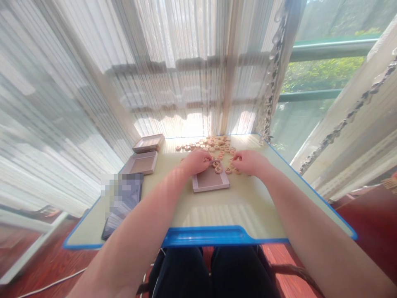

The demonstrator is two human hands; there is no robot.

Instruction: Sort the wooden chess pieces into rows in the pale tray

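Observation:
A shallow pinkish box tray (196, 184) lies on the table in front of me, with a couple of round wooden xiangqi pieces (218, 170) in its far right part. My left hand (197, 161) is over the tray's far left corner, fingers curled at a xiangqi piece; part of the grip is hidden. To the right of the tray, my right hand (246, 160) has its fingertips pinched at another xiangqi piece (232, 162) on the table. Loose pieces lie beside and below this hand. Beyond both hands spreads a heap of xiangqi pieces (214, 144).
At the left stand an open box tray (142, 162) and another box (149, 142) behind it. A dark tablet or phone (124, 203) lies near the left edge. The pale table (204, 211) has a blue rim; sheer curtains (186, 82) hang beyond it.

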